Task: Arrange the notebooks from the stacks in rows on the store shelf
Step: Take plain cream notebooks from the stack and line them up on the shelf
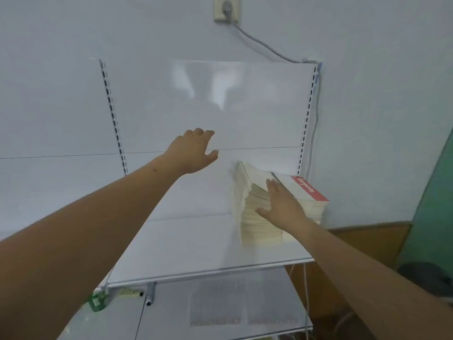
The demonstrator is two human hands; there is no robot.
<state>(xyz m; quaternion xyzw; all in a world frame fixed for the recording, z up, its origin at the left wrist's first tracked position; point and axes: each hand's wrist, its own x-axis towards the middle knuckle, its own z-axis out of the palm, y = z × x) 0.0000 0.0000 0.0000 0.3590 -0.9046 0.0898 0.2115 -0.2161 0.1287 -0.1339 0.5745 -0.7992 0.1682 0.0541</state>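
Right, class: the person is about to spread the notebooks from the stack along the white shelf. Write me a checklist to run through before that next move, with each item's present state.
1. Right hand on the notebook stack: ok, its straight fingers lie on the top cover.
2. Firm grip on any notebooks: not ok, no fingers are curled round them.
3. Left hand free to help: ok, it is open, holds nothing and hovers left of the stack.
4. Bare space on the shelf left of the stack for a row: ok.
5. Stack squared up: not ok, its page edges slant and fan out.
6. Count of notebooks: cannot tell, the edges are blurred.
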